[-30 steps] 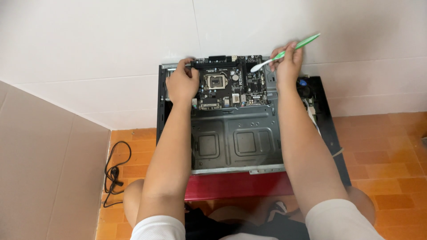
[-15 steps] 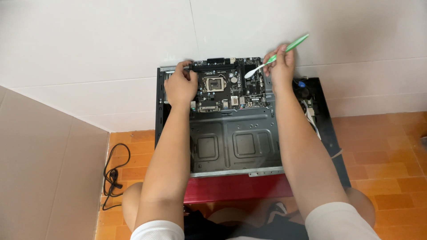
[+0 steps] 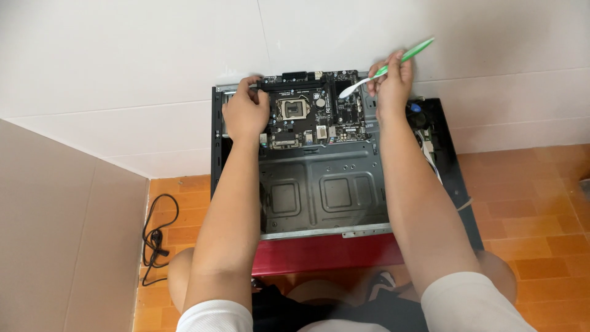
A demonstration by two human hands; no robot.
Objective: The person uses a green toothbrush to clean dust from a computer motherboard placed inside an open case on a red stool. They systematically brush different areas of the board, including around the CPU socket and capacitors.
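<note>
A dark motherboard (image 3: 310,114) lies in the far half of an open black computer case (image 3: 326,190), up against a white tiled wall. My left hand (image 3: 244,110) rests on the board's left edge, fingers curled over its top left corner. My right hand (image 3: 388,83) grips a green-and-white toothbrush (image 3: 384,69) by its handle. The white brush head touches the board's upper right area, and the green handle sticks up to the right.
The case sits on a red stool or box (image 3: 326,255) in front of my knees. A black cable (image 3: 157,237) is coiled on the orange tiled floor at the left. Wires and a blue part (image 3: 424,123) lie at the case's right edge. A beige panel (image 3: 61,233) stands on the left.
The right hand and toothbrush have shifted a little left and down over the board. The left hand stays on the board's left edge.
</note>
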